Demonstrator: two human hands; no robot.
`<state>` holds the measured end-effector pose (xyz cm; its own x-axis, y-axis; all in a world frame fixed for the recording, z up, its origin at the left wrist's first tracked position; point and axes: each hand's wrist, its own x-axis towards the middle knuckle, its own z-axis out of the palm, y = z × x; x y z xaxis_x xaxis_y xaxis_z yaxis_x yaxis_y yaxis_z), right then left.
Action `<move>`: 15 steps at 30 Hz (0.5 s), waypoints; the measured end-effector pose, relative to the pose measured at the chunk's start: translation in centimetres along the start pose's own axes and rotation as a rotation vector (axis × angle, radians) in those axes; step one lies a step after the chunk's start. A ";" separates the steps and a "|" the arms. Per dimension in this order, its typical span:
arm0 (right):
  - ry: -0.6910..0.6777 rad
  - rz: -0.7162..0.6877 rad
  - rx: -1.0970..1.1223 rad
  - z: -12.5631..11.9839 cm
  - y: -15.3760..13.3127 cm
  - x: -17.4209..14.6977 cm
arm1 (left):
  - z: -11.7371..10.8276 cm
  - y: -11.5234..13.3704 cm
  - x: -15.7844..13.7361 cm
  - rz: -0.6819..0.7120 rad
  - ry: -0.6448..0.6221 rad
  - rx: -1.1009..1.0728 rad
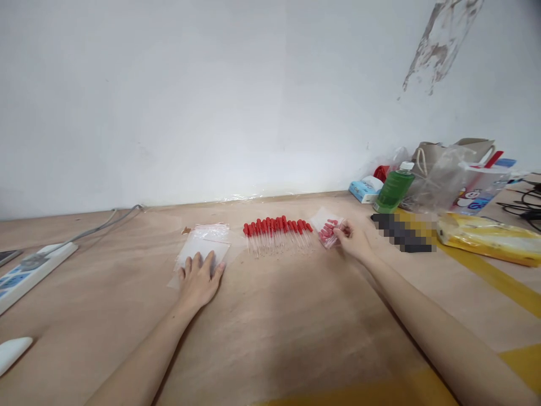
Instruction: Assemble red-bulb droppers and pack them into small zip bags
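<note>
My left hand [199, 281] lies with fingers spread on a stack of clear zip bags [207, 248], left of centre on the table. At the right, my right hand [354, 239] pinches the edge of a small clear bag [321, 217] that has several red-ended pieces inside. Between the hands lies a row of glass droppers [274, 228], side by side, their red rubber bulbs toward the wall and clear tubes toward me. The bag in my right hand rests close to the right end of that row.
A white power strip [38, 270] with a grey cable lies at the left. To the right stand a green bottle [395, 189], a blue tissue pack [364, 189], a plastic cup [482, 189] and a yellow packet [486, 239]. Yellow tape [499, 282] runs across the table.
</note>
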<state>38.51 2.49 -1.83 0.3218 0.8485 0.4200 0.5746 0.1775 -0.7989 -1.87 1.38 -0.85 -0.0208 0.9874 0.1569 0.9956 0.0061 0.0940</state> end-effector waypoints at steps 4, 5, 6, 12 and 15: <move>-0.049 0.009 -0.177 0.2 -1.1 -1.1 | -0.1 0.0 -0.1 0.009 -0.008 0.005; 0.011 0.027 -0.250 0.1 -1.6 -1.2 | -0.2 0.0 -0.1 0.011 -0.009 0.010; 0.099 0.043 -0.332 -0.1 -2.1 -1.4 | -0.2 0.1 -0.2 0.014 -0.008 0.021; 0.091 -0.022 -0.712 0.0 -6.0 -1.1 | -0.4 0.1 -0.2 0.075 0.035 0.119; -0.166 0.035 -0.839 1.8 -7.1 -0.3 | -0.7 0.1 -0.1 0.084 0.040 0.127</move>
<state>32.96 1.85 2.97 0.2730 0.9203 0.2802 0.9543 -0.2221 -0.2000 -1.80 1.18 -0.14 0.0617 0.9783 0.1979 0.9975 -0.0537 -0.0457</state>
